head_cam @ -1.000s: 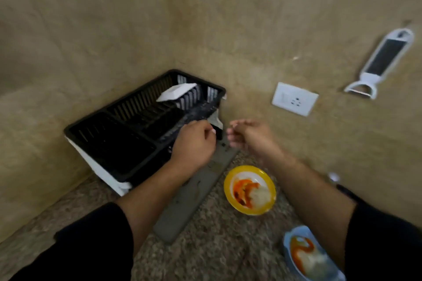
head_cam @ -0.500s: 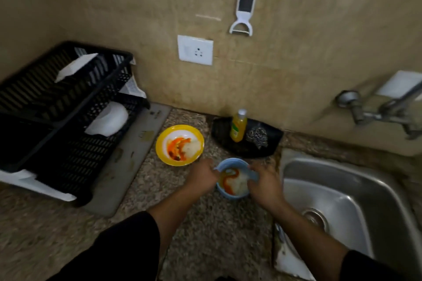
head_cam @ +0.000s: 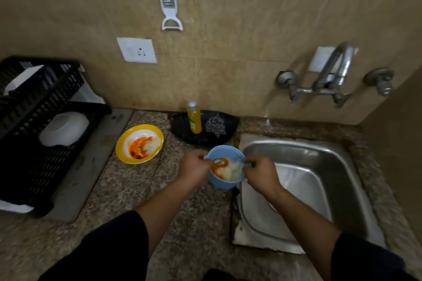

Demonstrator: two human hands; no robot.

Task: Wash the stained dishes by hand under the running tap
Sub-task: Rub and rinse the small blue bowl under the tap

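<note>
Two hands are lifting the stained blue bowl [head_cam: 225, 172] toward the sink [head_cam: 319, 155].
Left hand [head_cam: 194, 167] and right hand [head_cam: 260, 173] are each pinching a rim tab; the bowl, on the bench [head_cam: 137, 189] moments ago, is now hanging beside the sink's edge, so rinsing is probably coming next.

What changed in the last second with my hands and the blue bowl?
Left hand and right hand moved from the black plastic dish rack to the stained blue plastic bowl, gripped its rim, and shifted it toward the steel sink. The stained yellow plate stayed put.
</note>
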